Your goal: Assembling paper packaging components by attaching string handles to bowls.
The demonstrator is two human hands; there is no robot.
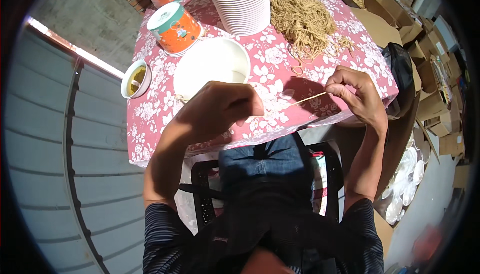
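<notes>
My right hand (359, 93) is above the near right part of the table, thumb and forefinger pinched on one end of a thin tan cord (308, 98). From there the cord runs left and down toward my left hand (212, 111), whose fingers are curled closed; its fingertips are partly hidden and in shadow. A short tan piece also shows left of that hand, by the white tub (247, 56). This round tub stands just beyond my left hand, bright with sunlight. A loose heap of tan cords (302, 21) lies on the table beyond my right hand.
A tall stack of white tubs (241, 4) stands at the back of the pink floral tablecloth (272, 81). Left of it is an orange lidded tub (180, 33). A small bowl of yellowish liquid (145, 80) sits at the left edge. Cardboard boxes (435, 81) crowd the right.
</notes>
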